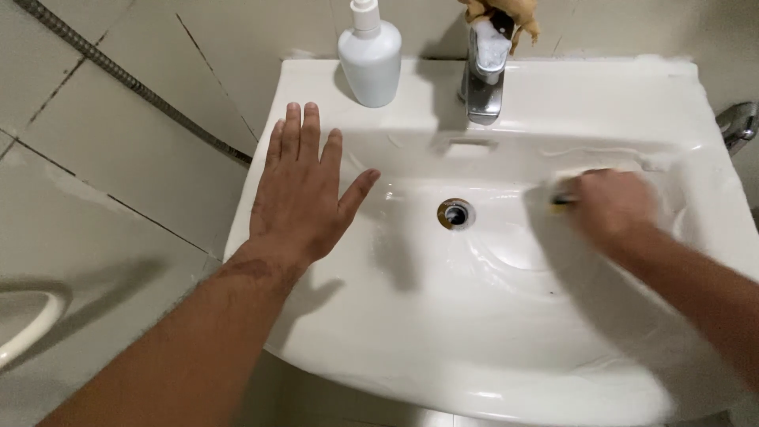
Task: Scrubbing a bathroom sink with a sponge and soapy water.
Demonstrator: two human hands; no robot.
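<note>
Sink (553, 87), white and wall-hung, fills the middle and right of the frame, its bowl wet and streaked with soapy water around the round metal drain (455, 213) at the centre. The left hand (304, 198) lies flat, palm down, on the sink's left rim, its fingers (302, 134) stretched out and spread apart, holding nothing. The right hand (609, 207), blurred, is down inside the bowl at the right of the frame, its fingers curled together around a small scrubbing thing (563, 201), of which only a dark and yellow tip shows at the left of the fist; what kind of thing it is cannot be told. A pale smear of foam lies on the bowl wall just above that hand.

On the sink's back ledge, at the upper left of centre, a white pump bottle (370, 59) stands upright; what is in it cannot be seen. Beside it to the right, the chrome tap (482, 79) rises at the top centre, with a crumpled tan cloth (506, 14) draped on its top. A metal hose (118, 75) runs slantwise across the tiled wall (118, 182) at the upper left, and a curved white edge shows at the lower left.
</note>
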